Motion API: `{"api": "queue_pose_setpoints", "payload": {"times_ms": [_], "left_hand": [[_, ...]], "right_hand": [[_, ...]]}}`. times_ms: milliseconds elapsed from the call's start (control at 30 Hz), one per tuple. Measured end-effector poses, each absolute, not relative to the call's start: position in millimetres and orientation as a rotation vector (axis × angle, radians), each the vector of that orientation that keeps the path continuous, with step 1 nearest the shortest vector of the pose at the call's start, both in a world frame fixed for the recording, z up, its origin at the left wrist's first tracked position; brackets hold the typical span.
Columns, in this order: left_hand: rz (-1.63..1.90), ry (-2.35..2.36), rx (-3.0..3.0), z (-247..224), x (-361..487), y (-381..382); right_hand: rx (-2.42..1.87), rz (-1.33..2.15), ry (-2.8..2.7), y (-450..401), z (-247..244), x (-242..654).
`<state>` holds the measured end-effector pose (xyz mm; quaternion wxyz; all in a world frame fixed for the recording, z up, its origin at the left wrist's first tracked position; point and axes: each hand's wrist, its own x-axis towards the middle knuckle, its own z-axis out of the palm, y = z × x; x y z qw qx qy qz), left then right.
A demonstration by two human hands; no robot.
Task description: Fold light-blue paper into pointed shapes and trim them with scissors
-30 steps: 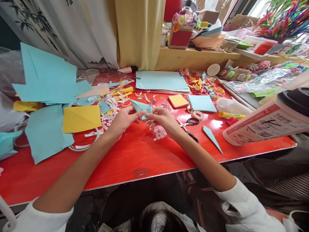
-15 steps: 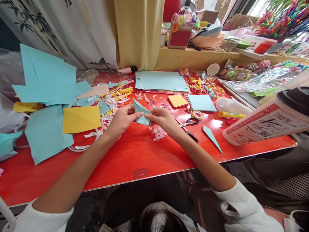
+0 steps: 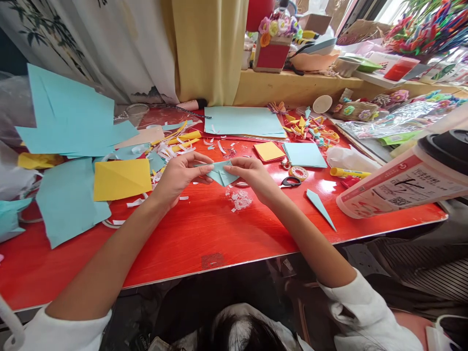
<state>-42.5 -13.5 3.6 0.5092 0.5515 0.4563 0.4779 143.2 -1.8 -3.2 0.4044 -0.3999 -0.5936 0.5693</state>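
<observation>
A small folded piece of light blue paper [image 3: 222, 174] is held up over the red table, its lower corner pointing down toward me. My left hand [image 3: 183, 176] pinches its left end between thumb and fingers. At the right end, my right hand [image 3: 252, 176] grips it the same way, thumb on the near face. Fingers cover both tips of the paper. Just below lies a small heap of white paper shreds [image 3: 241, 200]. Right of my right hand, black-handled scissors [image 3: 291, 182] are partly hidden by my wrist. A narrow folded blue paper piece [image 3: 321, 208] rests farther right.
Large blue sheets [image 3: 73, 195] and a yellow sheet [image 3: 122, 179] lie at the left. Stacks of blue paper [image 3: 243, 122], blue squares [image 3: 304, 155] and yellow squares [image 3: 269, 151] sit behind. A lidded cup [image 3: 398, 180] leans at the right, near a yellow glue stick [image 3: 349, 173].
The folded paper has turned from a tall, upright triangle to a wide shape with its point down. My hands have moved slightly apart, and my right wrist now covers more of the scissors.
</observation>
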Motion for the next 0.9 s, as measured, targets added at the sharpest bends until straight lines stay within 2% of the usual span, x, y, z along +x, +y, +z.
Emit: {"api": "queue_pose_setpoints", "payload": {"times_ms": [900], "left_hand": [[1.154, 1.073, 1.133, 1.1, -36.8, -15.7]], "right_hand": [[-0.92, 1.562, -1.329, 2.9, -3.8, 149.8]]}}
